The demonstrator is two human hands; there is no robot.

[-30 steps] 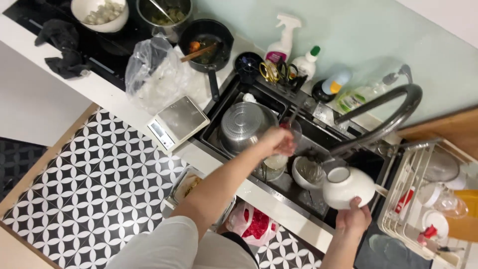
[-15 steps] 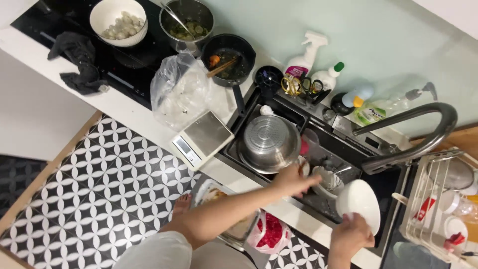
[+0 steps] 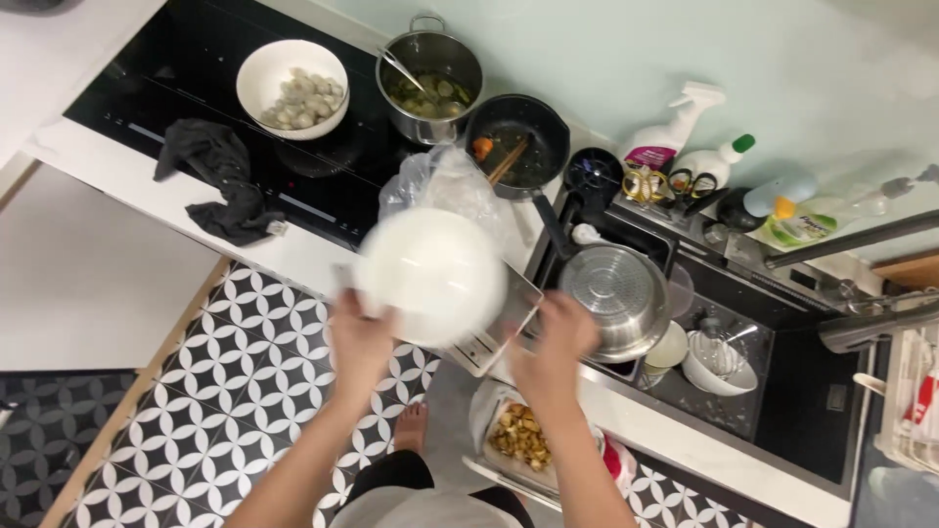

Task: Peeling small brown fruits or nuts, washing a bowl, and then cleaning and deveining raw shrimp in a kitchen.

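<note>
My left hand (image 3: 360, 337) grips the near rim of a white bowl (image 3: 432, 274), which is blurred by motion and tipped up over the counter's front edge. It covers most of a flat kitchen scale (image 3: 494, 337). My right hand (image 3: 558, 340) hovers just right of the bowl, above the scale's corner and beside an upturned steel pot (image 3: 614, 298) in the sink. Its fingers are curled and blurred, and I see nothing in them.
On the black hob (image 3: 147, 93) sit a bowl of dumplings (image 3: 293, 86), a steel soup pot (image 3: 430, 68), a black pan (image 3: 515, 145) and a dark cloth (image 3: 220, 184). A plastic bag (image 3: 445, 181) lies behind the bowl. Bottles (image 3: 675, 137), faucet (image 3: 861, 240), sink dishes (image 3: 719, 367), food tray (image 3: 518, 438).
The white bowl has travelled from my right hand over the sink to the left, and is now held by my left hand above the scale. My right hand has let it go.
</note>
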